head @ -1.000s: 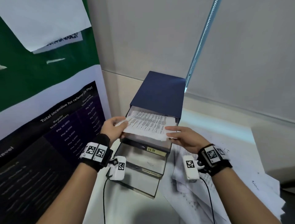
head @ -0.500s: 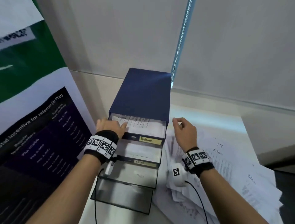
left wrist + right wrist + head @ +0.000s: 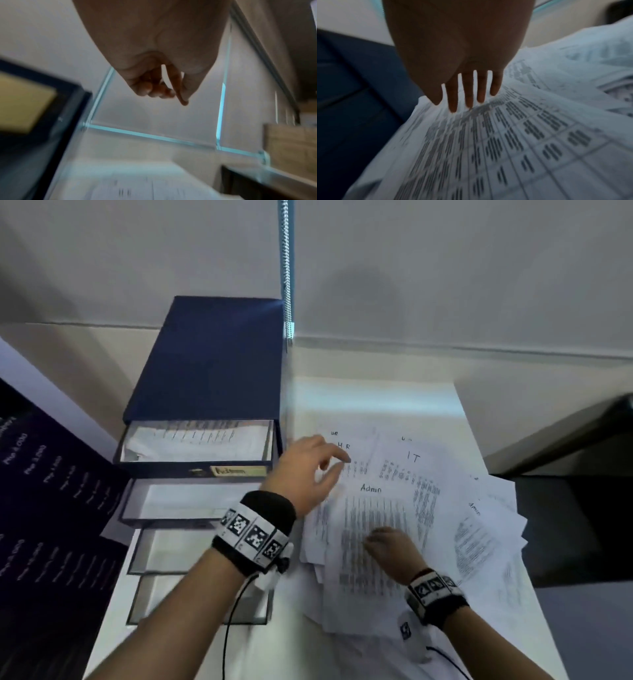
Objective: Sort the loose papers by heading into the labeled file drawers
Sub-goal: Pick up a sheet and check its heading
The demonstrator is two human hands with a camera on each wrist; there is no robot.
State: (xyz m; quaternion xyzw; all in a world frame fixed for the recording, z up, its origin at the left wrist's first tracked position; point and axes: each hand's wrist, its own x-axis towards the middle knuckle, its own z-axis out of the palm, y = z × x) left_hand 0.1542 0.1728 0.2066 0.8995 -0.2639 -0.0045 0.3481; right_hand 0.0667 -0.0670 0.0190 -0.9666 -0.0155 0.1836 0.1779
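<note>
A: Navy cabinet sits upper left of centre in the head view, all four drawers pulled out in steps. Top drawer carries the "Admin" label and has printed sheets inside. Second drawer holds paper too; its label isn't readable. Lower two look see-through; contents unclear.

B: Where's the loose pile?

A: Papers are fanned over the white table, right of the cabinet, centre to lower right of frame. Headings readable: "H.R" sheet at the pile's upper left, "IT" sheet to its right, "Admin" sheet on top at centre.

B: Hands?

A: Left hand is over the pile's upper left edge, just beside the top drawer, fingers loosely curled, index reaching toward the H.R sheet. Left wrist view shows it holding nothing. Contact with the paper: cannot tell, blurred.

B: Right?

A: Right hand is lower centre, palm down on the Admin sheet. In the right wrist view the fingers are straight and spread, tips on the printed table rows. Not gripping, just flat on it.

B: Hands touching each other?

A: No, apart. Left is up by the cabinet, right is lower on the pile.
</note>
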